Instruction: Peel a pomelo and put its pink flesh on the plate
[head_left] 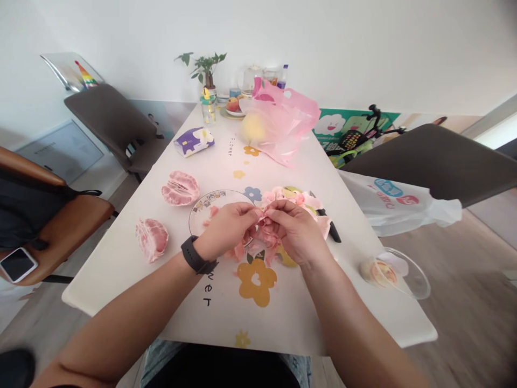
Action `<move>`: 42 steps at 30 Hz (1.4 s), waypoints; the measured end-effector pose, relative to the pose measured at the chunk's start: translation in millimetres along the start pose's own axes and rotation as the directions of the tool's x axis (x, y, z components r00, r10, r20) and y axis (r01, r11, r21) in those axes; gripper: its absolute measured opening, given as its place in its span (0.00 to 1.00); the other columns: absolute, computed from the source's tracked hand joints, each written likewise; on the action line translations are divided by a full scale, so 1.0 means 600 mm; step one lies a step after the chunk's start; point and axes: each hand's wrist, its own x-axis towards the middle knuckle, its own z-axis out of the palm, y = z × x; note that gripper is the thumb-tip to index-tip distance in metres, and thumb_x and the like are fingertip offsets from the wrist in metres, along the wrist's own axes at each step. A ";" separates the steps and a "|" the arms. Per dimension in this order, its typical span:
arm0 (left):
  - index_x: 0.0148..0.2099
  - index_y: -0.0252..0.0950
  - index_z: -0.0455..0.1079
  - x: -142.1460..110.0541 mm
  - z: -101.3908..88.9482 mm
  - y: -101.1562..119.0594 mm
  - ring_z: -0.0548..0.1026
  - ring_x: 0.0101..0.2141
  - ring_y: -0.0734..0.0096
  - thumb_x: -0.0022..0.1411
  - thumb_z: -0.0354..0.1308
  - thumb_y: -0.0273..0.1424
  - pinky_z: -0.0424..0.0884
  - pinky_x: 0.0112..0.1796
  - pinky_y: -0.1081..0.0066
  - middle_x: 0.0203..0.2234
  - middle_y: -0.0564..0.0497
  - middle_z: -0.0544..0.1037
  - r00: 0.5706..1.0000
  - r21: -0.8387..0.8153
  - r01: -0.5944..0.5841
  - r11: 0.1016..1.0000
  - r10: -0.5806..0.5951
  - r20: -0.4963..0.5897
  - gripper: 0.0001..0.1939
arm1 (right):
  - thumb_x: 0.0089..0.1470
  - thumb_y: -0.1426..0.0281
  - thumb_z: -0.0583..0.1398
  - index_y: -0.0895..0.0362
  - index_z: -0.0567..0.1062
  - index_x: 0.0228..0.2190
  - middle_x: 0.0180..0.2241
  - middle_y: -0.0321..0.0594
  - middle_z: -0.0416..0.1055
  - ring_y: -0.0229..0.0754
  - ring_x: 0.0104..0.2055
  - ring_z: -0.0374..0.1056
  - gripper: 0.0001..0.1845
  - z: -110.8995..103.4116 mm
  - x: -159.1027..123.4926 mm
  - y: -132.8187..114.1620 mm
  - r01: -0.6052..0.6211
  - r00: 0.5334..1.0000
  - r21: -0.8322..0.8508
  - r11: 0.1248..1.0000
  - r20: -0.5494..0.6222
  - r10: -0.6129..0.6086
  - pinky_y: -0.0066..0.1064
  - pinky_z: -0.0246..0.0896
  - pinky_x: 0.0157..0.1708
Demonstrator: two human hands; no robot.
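My left hand (232, 226) and my right hand (297, 226) meet above the table, fingertips pinched on a small piece of pink pomelo segment (263, 218). The fingers hide most of that piece. Under my left hand is a round white plate (196, 220) with a printed rim, bearing some peeled pink pulp (210, 214). Around my right hand lies a heap of pomelo peel and membrane (278, 195). A knife with a black handle (334, 233) sticks out from its right side. Two larger chunks of peeled pomelo, one upper (180, 188) and one lower (152, 240), rest left of the plate.
A purple-and-white tissue pack (194, 141), a pink plastic bag (288, 121) with a yellow pomelo (253, 128), a bottle (208, 110) and a potted plant (208, 70) stand farther back. A clear container (398, 274) sits near the right edge. A white bag (396, 205) hangs beside the table.
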 end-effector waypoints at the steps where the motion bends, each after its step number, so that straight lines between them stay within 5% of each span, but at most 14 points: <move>1: 0.31 0.37 0.72 -0.001 0.000 0.000 0.70 0.21 0.72 0.65 0.59 0.40 0.65 0.24 0.72 0.20 0.51 0.74 1.000 0.015 -0.002 1.000 0.002 -0.009 0.14 | 0.45 0.66 0.74 0.55 0.77 0.34 0.27 0.34 0.76 0.37 0.26 0.71 0.15 0.000 0.001 0.000 -0.027 1.000 0.059 0.998 0.010 0.026 0.28 0.64 0.23; 4: 0.32 0.37 0.73 -0.003 0.001 -0.001 0.71 0.21 0.71 0.65 0.59 0.40 0.66 0.25 0.72 0.20 0.51 0.75 1.000 -0.005 -0.012 1.000 0.012 -0.016 0.13 | 0.44 0.68 0.73 0.56 0.78 0.39 0.27 0.35 0.76 0.38 0.26 0.73 0.18 0.003 0.002 0.002 -0.075 0.997 0.151 0.986 0.016 0.073 0.27 0.63 0.21; 9: 0.35 0.36 0.74 -0.005 0.003 -0.006 0.71 0.22 0.73 0.66 0.60 0.40 0.68 0.26 0.72 0.22 0.51 0.75 1.000 -0.079 -0.009 0.997 0.008 -0.024 0.12 | 0.43 0.71 0.72 0.56 0.76 0.33 0.25 0.35 0.75 0.38 0.25 0.72 0.14 0.013 0.001 0.005 -0.124 0.992 0.211 0.970 -0.001 0.127 0.25 0.60 0.18; 16: 0.34 0.37 0.73 -0.012 0.007 -0.008 0.70 0.20 0.74 0.66 0.60 0.40 0.66 0.24 0.73 0.20 0.52 0.75 0.995 -0.068 -0.018 0.998 0.011 -0.095 0.12 | 0.47 0.70 0.71 0.55 0.76 0.30 0.24 0.34 0.73 0.38 0.26 0.71 0.10 0.012 0.010 0.013 -0.018 0.989 0.277 0.961 -0.138 0.058 0.26 0.65 0.18; 24: 0.36 0.37 0.75 -0.021 -0.021 -0.022 0.74 0.21 0.71 0.64 0.63 0.42 0.67 0.22 0.73 0.23 0.51 0.76 0.997 -0.349 -0.055 0.935 0.032 -0.072 0.13 | 0.48 0.69 0.71 0.56 0.77 0.32 0.30 0.35 0.77 0.34 0.27 0.72 0.09 -0.002 0.024 0.007 -0.070 0.993 0.279 0.958 -0.071 0.093 0.24 0.73 0.27; 27: 0.34 0.35 0.75 -0.021 -0.041 -0.025 0.74 0.23 0.74 0.63 0.65 0.38 0.70 0.26 0.74 0.24 0.52 0.75 0.989 -0.453 -0.125 0.883 0.076 -0.125 0.11 | 0.50 0.67 0.70 0.55 0.80 0.35 0.33 0.37 0.79 0.35 0.30 0.73 0.09 0.003 0.026 0.011 -0.036 0.996 0.149 0.988 -0.075 0.048 0.26 0.75 0.32; 29: 0.34 0.34 0.75 -0.020 -0.053 -0.028 0.73 0.24 0.75 0.62 0.66 0.37 0.70 0.27 0.74 0.25 0.52 0.75 0.983 -0.508 -0.172 0.844 0.112 -0.146 0.10 | 0.53 0.65 0.68 0.54 0.81 0.38 0.36 0.38 0.80 0.38 0.32 0.74 0.10 0.011 0.030 0.013 0.009 0.998 -0.122 0.992 -0.059 -0.016 0.32 0.76 0.37; 33: 0.37 0.33 0.75 -0.017 -0.065 -0.039 0.74 0.26 0.74 0.62 0.66 0.35 0.71 0.28 0.74 0.28 0.51 0.76 0.983 -0.590 -0.182 0.786 0.126 -0.135 0.09 | 0.59 0.68 0.62 0.52 0.81 0.48 0.48 0.43 0.81 0.46 0.42 0.77 0.16 0.037 0.042 0.018 0.171 0.984 -0.712 0.681 0.094 -0.149 0.46 0.73 0.49; 36: 0.38 0.33 0.76 -0.019 -0.066 -0.045 0.76 0.28 0.72 0.63 0.64 0.34 0.73 0.31 0.72 0.27 0.50 0.76 0.986 -0.616 -0.166 0.770 0.120 -0.115 0.08 | 0.61 0.72 0.58 0.52 0.76 0.56 0.59 0.47 0.75 0.48 0.48 0.76 0.23 0.053 0.049 0.019 0.337 0.938 -0.825 0.453 0.252 -0.239 0.50 0.70 0.55; 38: 0.39 0.33 0.76 -0.020 -0.065 -0.046 0.76 0.28 0.71 0.63 0.64 0.33 0.73 0.31 0.72 0.28 0.49 0.77 0.988 -0.616 -0.153 0.773 0.106 -0.112 0.08 | 0.62 0.72 0.57 0.52 0.76 0.57 0.61 0.48 0.73 0.48 0.48 0.76 0.23 0.059 0.049 0.017 0.399 0.906 -0.829 0.392 0.289 -0.309 0.48 0.70 0.54; 42: 0.39 0.32 0.77 -0.021 -0.067 -0.047 0.76 0.27 0.73 0.64 0.63 0.33 0.72 0.31 0.73 0.29 0.49 0.78 0.990 -0.600 -0.142 0.788 0.098 -0.106 0.08 | 0.65 0.69 0.59 0.50 0.77 0.53 0.54 0.44 0.75 0.42 0.41 0.75 0.17 0.063 0.038 0.007 0.489 0.857 -0.756 0.435 0.322 -0.403 0.39 0.73 0.42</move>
